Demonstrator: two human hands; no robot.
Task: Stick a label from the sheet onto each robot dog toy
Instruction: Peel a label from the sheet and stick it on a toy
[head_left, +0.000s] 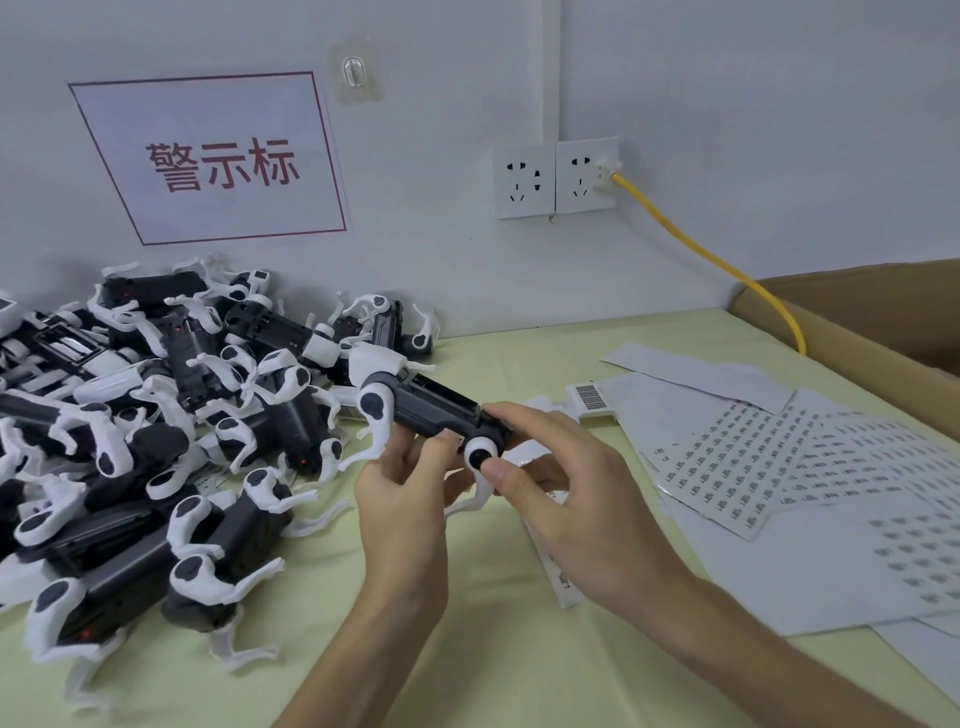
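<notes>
We hold one black-bodied, white-legged plastic robot dog toy (426, 410) above the pale green bench (467, 649), just right of the toy heap (156, 415). Left hand (400, 499) grips its underside; right hand (566, 499) pinches its rear. We judge the label is being pressed down; next comes a fresh label from the white sheet (737, 467) right of the heap.

The dark grey and white robot dog toy (431, 410) held above the table looked like moulded plastic, its body matt and its white legs smooth with a faint sheen, as did the heaped black-and-white plastic toy dogs (156, 415). The pale yellow-green table cover (467, 649) appeared matt and slightly creased, like cloth or soft vinyl. The white label sheets (727, 467) were smooth paper, beside a rough brown cardboard box (857, 317).
</notes>
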